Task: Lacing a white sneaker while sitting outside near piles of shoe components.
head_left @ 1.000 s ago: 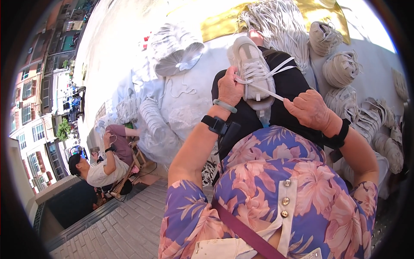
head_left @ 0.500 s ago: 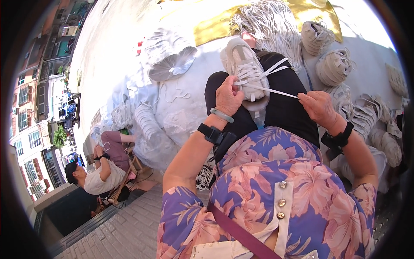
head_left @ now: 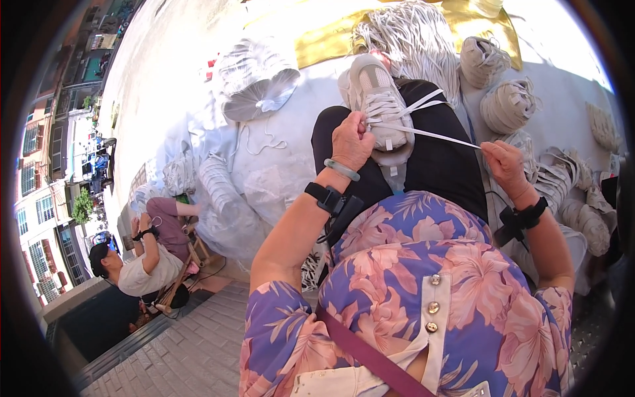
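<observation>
A pale beige-white sneaker (head_left: 374, 86) lies across my lap, toe pointing away, its white laces crossed over the tongue. My left hand (head_left: 352, 140) is closed in a pinch at the left lacing edge of the sneaker; its fingertips hide whether lace is caught there too. From that edge a flat white shoelace (head_left: 436, 135) runs taut to the right over the sneaker. Its other end is pinched in the closed fingers of my right hand (head_left: 508, 165), held out beyond my right knee. Another loose lace end (head_left: 423, 102) sticks out from the sneaker's right side.
A heap of white laces (head_left: 410, 40) lies ahead on yellow sheeting (head_left: 327, 41). Bundled pale shoe parts (head_left: 508, 106) sit along the right. Clear plastic bags (head_left: 261, 73) with stacked pieces stand ahead left. A seated person (head_left: 151, 268) is at the far left.
My right hand has moved right and slightly down, drawing the shoelace out longer. My left hand stays at the sneaker's edge. The seated person has raised their hands a little.
</observation>
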A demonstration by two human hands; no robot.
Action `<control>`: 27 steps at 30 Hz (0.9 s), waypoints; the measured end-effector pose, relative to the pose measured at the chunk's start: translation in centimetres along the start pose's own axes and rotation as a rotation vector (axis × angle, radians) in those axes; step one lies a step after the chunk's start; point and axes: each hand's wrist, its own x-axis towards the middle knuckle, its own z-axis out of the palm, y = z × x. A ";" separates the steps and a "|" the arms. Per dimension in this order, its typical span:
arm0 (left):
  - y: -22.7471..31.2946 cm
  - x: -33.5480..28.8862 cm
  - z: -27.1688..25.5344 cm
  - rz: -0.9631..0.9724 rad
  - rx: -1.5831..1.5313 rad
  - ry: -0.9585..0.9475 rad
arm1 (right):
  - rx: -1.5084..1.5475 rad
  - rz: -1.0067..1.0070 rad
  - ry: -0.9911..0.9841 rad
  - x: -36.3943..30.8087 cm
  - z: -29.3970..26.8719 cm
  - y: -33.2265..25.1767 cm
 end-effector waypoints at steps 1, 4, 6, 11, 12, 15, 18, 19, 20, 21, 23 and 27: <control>0.0 0.0 0.0 0.001 -0.004 0.002 | -0.004 -0.001 -0.001 0.0 0.1 0.3; 0.1 0.1 0.1 0.026 -0.020 0.020 | 0.048 0.114 0.015 0.4 0.1 0.3; 0.0 0.3 0.3 0.073 -0.028 0.043 | 0.089 0.177 -0.121 1.1 0.6 -0.6; 0.3 0.8 -0.1 -0.006 -0.029 0.027 | 0.114 0.113 -0.274 4.8 4.0 -3.6; 0.3 0.9 -0.4 -0.055 -0.031 0.019 | 0.084 0.104 -0.283 5.5 5.1 -4.0; 0.2 0.8 -0.9 -0.104 -0.003 -0.029 | 0.069 0.123 -0.265 7.5 7.6 -5.3; 0.7 0.5 -0.7 -0.122 0.065 -0.053 | 0.077 0.125 -0.236 8.8 9.0 -5.6; 0.9 0.4 -0.6 -0.122 0.065 -0.055 | 0.072 0.102 -0.235 8.9 9.3 -5.5; 1.1 0.4 -0.4 0.022 0.137 0.003 | 0.057 0.120 -0.289 9.0 9.4 -5.2; 1.6 0.4 -0.3 0.164 0.206 0.060 | 0.057 0.124 -0.290 8.9 9.6 -4.8; 2.6 0.9 0.1 0.294 0.231 0.052 | 0.032 0.014 -0.186 8.4 10.1 -4.0; 3.0 1.8 1.6 0.458 0.275 0.084 | 0.066 0.102 -0.245 8.7 9.9 -4.4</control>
